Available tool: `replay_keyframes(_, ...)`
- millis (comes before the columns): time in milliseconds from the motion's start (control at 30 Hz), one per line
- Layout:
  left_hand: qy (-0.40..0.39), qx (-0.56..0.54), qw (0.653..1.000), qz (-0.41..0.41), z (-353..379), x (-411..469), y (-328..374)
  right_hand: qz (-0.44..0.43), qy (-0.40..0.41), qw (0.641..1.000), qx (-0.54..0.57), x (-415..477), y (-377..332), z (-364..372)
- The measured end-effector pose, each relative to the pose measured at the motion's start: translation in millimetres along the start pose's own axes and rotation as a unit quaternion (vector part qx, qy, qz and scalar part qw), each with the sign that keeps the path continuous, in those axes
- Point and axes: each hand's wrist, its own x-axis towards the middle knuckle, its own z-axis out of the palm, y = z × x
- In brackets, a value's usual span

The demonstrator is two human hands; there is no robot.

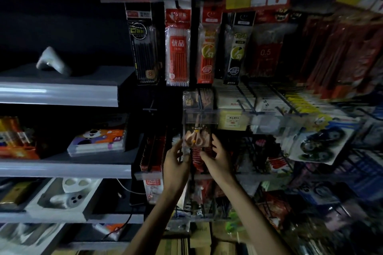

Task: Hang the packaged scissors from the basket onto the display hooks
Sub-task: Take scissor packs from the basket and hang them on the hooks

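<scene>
A packaged pair of scissors [196, 136] with pale orange handles in a clear pack sits upright in front of the display rack, just under a clear price-tag strip [200, 117]. My left hand [177, 157] pinches the pack's lower left edge. My right hand [219, 154] holds its lower right edge with fingers curled behind. The pack's top is partly hidden behind the tag strip, so the hook itself cannot be made out. No basket is in view.
Pen packs [177, 47] hang in a row above. Wire hooks [248, 105] with stationery stick out to the right, along with tape packs [319, 143]. Grey shelves [62, 93] with boxed goods stand at the left. Cardboard boxes [199, 238] lie below.
</scene>
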Motion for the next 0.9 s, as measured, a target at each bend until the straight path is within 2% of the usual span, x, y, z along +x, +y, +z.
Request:
replay_keyframes(133,0.003,0.076,0.997,0.023,-15.6,-21.9,-6.0,-0.040,-0.014,0.998,-0.041,-18.5,7.9,-16.5)
replay_keyframes(267,0.037,0.119,0.991,0.053,-36.6,-65.1,-12.1,-0.095,-0.041,0.988,-0.114,-44.1,27.3,-32.2)
replay_keyframes(433,0.055,0.183,0.981,0.009,-56.5,-128.7,-9.7,-0.157,-0.104,0.968,-0.164,-82.5,35.7,-32.3)
replay_keyframes(567,0.114,0.266,0.957,-0.032,-83.2,-197.3,-18.4,-0.155,-0.235,0.947,-0.153,-119.5,50.7,-0.1)
replay_keyframes(700,0.206,0.293,0.923,-0.139,-117.3,-279.0,-29.6,-0.159,-0.351,0.910,-0.150,-170.4,70.7,49.4)
replay_keyframes(900,0.331,0.355,0.846,-0.223,-163.9,-377.5,-21.3,-0.201,-0.469,0.845,-0.159,-252.6,72.6,104.6)
